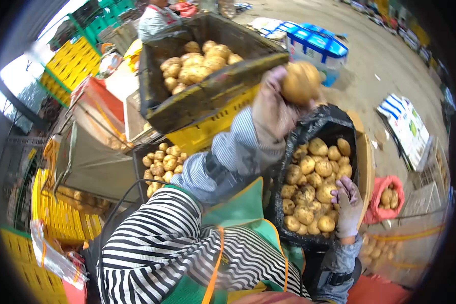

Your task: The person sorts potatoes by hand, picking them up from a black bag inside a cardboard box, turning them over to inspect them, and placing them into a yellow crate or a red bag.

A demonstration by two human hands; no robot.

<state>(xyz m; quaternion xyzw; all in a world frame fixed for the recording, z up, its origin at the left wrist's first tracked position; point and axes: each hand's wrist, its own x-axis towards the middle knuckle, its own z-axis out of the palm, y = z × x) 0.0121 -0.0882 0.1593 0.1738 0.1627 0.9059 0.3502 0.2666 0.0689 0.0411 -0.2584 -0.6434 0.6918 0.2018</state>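
My left hand (274, 109), in a dirty light glove, is raised and closed on a large potato (301, 82), slightly blurred. It is over the gap between a dark, worn bin (187, 121) and a crate lined with a black plastic bag (309, 124). Many smaller potatoes (309, 190) fill the lined crate. My right hand (348, 205), gloved too, reaches in at its right side. Its fingers are apart and bent, with the tips against a potato (327, 192) on top of the pile. Larger potatoes (200, 66) lie in the dark bin.
The dark bin rests on a yellow crate (213, 119). Small potatoes (163, 164) fill another container by my left elbow. A red sack of potatoes (388, 197) stands at right. A blue-white bag (316, 48) lies behind. Another person (157, 23) is beyond the bin.
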